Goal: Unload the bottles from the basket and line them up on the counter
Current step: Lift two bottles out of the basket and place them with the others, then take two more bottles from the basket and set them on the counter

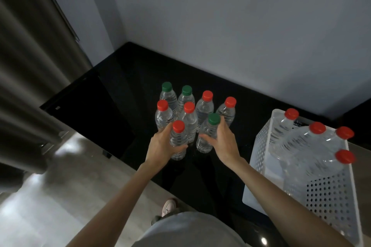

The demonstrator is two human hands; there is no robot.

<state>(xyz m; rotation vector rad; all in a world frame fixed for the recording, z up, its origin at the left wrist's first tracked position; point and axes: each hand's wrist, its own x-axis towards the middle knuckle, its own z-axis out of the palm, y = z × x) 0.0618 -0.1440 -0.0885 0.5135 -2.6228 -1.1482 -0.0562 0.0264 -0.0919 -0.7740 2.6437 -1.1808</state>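
Several clear plastic bottles with red or green caps stand upright in rows on the black counter (140, 78). My left hand (162, 145) is wrapped around the nearest red-capped bottle (178, 140), which stands on the counter. My right hand (223, 142) grips a green-capped bottle (208, 134) beside it, also upright on the counter. To the right, the white perforated basket (261, 142) holds several more red-capped bottles (313, 146), leaning or standing inside it.
A grey wall runs behind the counter. A dark curtain (30, 66) hangs at the left over a pale floor (60, 196). A black cabinet (80, 102) stands left of the counter. My shoe and grey clothing show at the bottom.
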